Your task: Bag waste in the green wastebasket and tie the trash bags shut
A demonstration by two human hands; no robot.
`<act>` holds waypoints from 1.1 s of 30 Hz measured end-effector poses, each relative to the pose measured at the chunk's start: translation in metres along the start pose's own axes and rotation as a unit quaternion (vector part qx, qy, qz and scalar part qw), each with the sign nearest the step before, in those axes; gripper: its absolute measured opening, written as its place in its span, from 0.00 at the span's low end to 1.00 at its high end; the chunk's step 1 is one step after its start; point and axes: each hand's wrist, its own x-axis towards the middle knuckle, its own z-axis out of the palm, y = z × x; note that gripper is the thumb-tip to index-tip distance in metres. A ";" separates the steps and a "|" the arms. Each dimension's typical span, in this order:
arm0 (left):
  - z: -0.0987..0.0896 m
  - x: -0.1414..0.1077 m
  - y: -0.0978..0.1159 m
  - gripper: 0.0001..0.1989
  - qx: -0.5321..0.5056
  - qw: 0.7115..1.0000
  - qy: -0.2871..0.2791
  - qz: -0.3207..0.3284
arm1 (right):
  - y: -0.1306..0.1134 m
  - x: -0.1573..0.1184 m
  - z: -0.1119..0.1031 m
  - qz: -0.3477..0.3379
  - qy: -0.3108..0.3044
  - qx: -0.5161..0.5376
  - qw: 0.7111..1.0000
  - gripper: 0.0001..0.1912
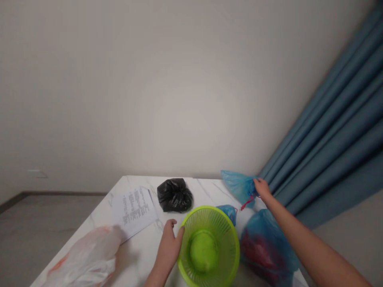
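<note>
- Green plastic basket (226,244), open side up, on the near part of the white marbled table (140,255); its inside shows bare green.
- Left of it, at the near edge, a crumpled white bag (89,255); to the right, a large blue bag (263,249) with something red inside.
- Left hand (168,244) at the basket's left rim, thumb against it, fingers loosely curled and apart from the thumb; whether they press the basket I cannot tell.
- Beyond the basket, a small blue bag (229,212).
- Farther left, printed paper (134,211) and a knotted black bag (174,195).
- At the far right corner, right hand (261,187), fingers pinching the gathered light-blue bag (237,185) with its red tie (247,202).
</note>
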 end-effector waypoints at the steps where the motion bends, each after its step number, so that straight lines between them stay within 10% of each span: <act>1: -0.006 -0.004 0.010 0.17 -0.003 0.999 0.048 0.023 | -0.023 -0.004 -0.020 -0.017 -0.003 0.040 0.999 0.15; 8: -0.067 -0.085 0.134 0.10 -0.114 0.953 0.042 0.276 | -0.170 -0.113 -0.165 -0.050 -0.113 0.349 0.929 0.15; 15: -0.123 -0.164 0.230 0.22 -0.166 0.921 -0.047 0.349 | -0.223 -0.259 -0.232 -0.052 -0.195 0.465 0.862 0.18; 20: -0.124 -0.196 0.226 0.16 -0.212 0.926 -0.102 0.296 | -0.202 -0.329 -0.218 -0.073 -0.214 0.514 0.827 0.20; 25: -0.120 -0.221 0.197 0.14 -0.269 0.936 -0.101 0.204 | -0.158 -0.383 -0.208 -0.119 -0.042 0.399 0.908 0.28; 30: -0.124 -0.235 0.179 0.16 -0.317 0.928 -0.133 0.145 | -0.142 -0.418 -0.199 -0.188 -0.246 0.324 0.894 0.18; 33: -0.127 -0.234 0.171 0.13 -0.336 0.924 -0.142 0.117 | -0.140 -0.419 -0.180 -0.135 -0.262 0.369 0.881 0.15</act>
